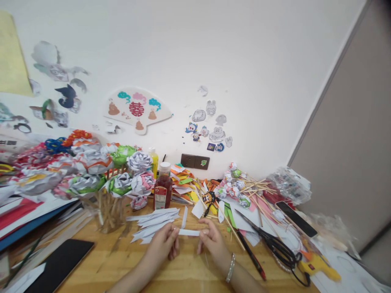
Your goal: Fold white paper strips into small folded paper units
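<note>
Wooden table (183,278), white strip (189,232) (narrow, straight), between both hands (166,241) (213,241)

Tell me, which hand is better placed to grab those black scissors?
Probably the right hand: the black scissors lie on its side, while the left hand is farther off, beside the white paper pile. Both hands hold the white strip, so the right would need to let go first.

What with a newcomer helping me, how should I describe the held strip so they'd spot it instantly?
At the wooden table, find the left hand and right hand. The narrow white paper strip spans the gap between them. Unlike the loose strips lying beyond, it is gripped at both ends.
</note>
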Tool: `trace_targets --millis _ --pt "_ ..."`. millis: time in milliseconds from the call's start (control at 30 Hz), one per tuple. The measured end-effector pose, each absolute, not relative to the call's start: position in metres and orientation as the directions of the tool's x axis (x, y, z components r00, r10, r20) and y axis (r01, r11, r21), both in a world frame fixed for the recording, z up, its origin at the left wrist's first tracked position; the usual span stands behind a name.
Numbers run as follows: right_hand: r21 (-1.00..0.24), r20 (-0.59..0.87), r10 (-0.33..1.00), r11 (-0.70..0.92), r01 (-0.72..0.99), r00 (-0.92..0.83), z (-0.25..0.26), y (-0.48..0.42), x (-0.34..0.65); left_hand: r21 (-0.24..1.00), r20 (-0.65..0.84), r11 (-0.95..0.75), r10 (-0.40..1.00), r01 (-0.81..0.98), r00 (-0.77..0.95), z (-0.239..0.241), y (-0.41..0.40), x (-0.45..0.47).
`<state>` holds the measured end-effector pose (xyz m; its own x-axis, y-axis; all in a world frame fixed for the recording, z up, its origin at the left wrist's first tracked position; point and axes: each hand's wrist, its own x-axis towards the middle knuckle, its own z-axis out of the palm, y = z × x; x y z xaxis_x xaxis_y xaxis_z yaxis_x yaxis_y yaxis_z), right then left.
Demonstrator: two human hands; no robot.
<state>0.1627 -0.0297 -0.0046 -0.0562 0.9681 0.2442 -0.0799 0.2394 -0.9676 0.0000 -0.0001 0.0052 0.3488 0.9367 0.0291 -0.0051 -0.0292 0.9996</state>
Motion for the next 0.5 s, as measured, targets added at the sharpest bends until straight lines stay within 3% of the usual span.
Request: trace_targets --millis 233,500 --pt "-0.972 0.222 0.973 0.216 -0.095 -0.06 -0.005 -0.0277 0.1652 0.998 -0.037 0.012 0.914 0.065 0.404 0.006 0.0028 -0.0008" --pt "-0.972 0.195 0.976 0.178 -0.155 -0.099 -0.0102 -0.0235 0.1671 0.988 -0.037 0.107 0.868 -0.114 0.496 0.0091 0.0038 -0.006"
